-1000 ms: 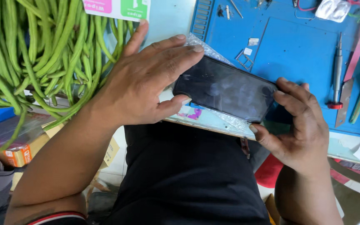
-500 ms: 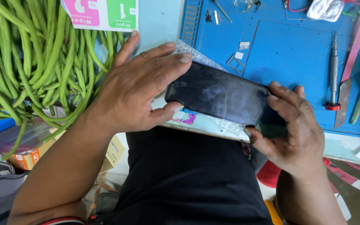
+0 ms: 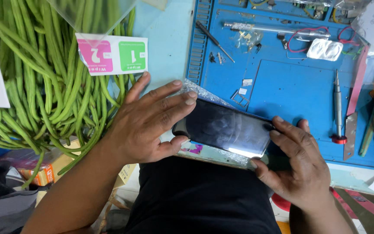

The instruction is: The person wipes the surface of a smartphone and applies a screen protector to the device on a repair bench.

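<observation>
Repair workshop: blue repair mat, screwdrivers

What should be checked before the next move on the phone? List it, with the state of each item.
1. Left hand grips one end of the phone: ok.
2. Right hand grips the other end: ok.
3. Screen free of smudges: not ok, streaks show.
4. Phone lies flat: cannot tell; crinkled plastic wrap sits under it.
5. Screwdriver clear of the phone on the blue mat: ok.
6. Wipe packets within reach: ok, beside the left hand.
</observation>
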